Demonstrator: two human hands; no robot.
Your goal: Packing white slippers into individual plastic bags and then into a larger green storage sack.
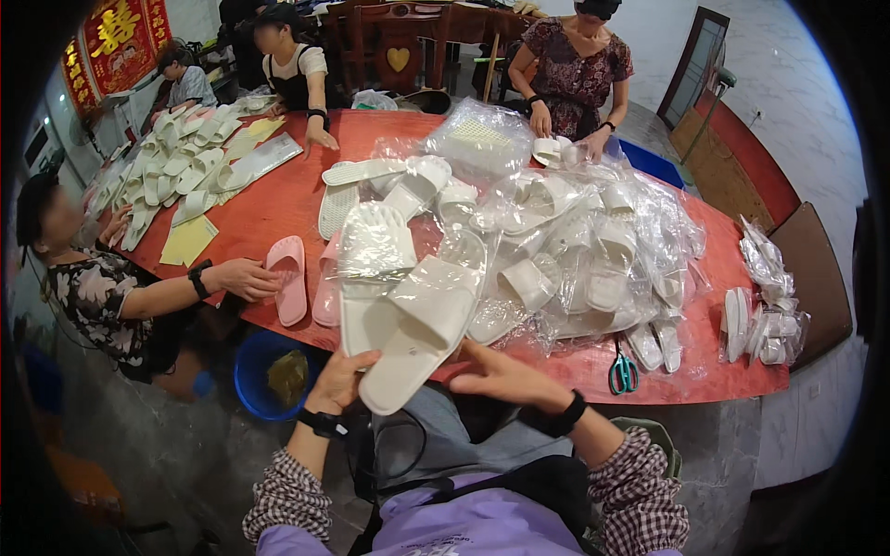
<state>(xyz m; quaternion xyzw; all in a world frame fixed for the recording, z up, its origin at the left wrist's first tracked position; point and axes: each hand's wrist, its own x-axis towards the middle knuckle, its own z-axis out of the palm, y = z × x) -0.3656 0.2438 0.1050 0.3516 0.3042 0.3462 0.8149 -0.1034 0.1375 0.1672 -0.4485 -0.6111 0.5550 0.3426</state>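
A pair of white slippers (400, 347) is held up over the table's near edge, one overlapping the other. Shiny clear film shows over the far one. My left hand (345, 378) is closed on the near slipper's left edge, thumb on top; its other fingers are mostly hidden beneath. At the opposite edge, my right hand (510, 378) touches the slipper with its fingertips, its fingers spread apart and not closed round it. Just beyond the pair lie more white slippers (417, 185), and a pink slipper (324, 292) sits to their left.
Bagged white slippers (593, 241) heap across the red table (445, 385). Green-handled scissors (623, 372) lie near its front edge. A blue basin (264, 375) stands on the floor. At left a co-worker's hand (246, 278) touches a pink slipper (288, 278); other people work across the table.
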